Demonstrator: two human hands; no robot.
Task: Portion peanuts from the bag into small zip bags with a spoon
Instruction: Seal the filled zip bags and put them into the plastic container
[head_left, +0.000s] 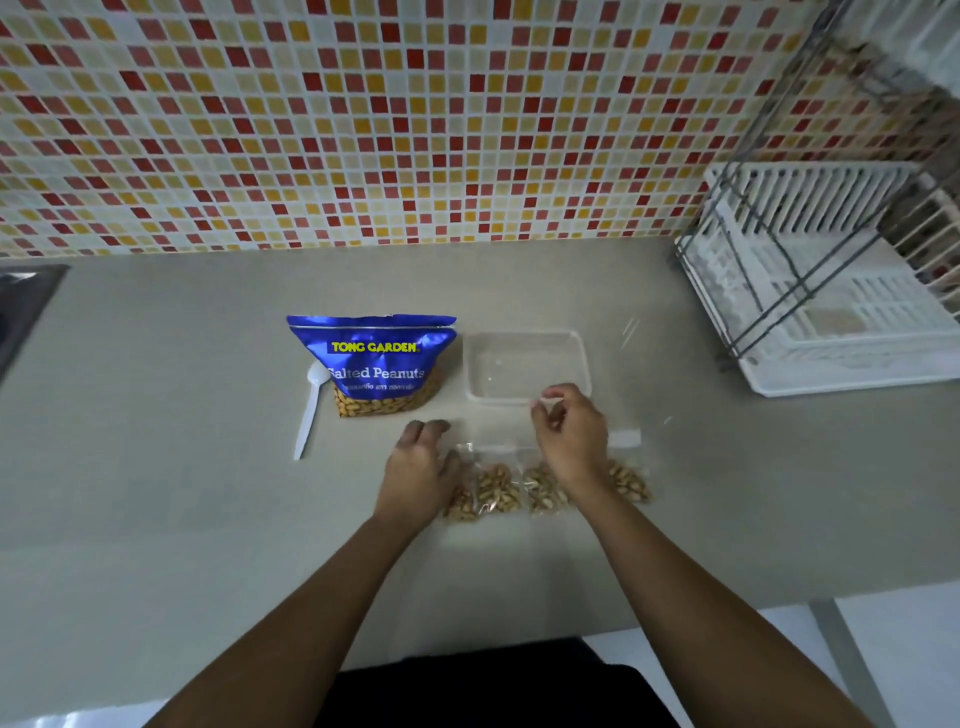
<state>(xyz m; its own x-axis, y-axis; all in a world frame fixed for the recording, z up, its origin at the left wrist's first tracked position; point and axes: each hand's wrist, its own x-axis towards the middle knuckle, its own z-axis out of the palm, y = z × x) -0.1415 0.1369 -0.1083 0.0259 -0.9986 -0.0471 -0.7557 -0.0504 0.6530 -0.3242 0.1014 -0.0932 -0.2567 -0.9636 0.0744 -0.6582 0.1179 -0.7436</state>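
Filling looks done; zip bags (498, 488) near desk (208, 519) front edge. On left hand (418, 470) fingers (427, 428) loose; right hand (571, 439) curled, pinch unclear. Next: sealing.

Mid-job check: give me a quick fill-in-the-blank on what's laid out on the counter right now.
1. The white spoon lies just ____ of the peanut bag.
2. The clear container beside that bag is ____.
3. The small zip bags in front hold ____.
Missing words: left; empty; peanuts.
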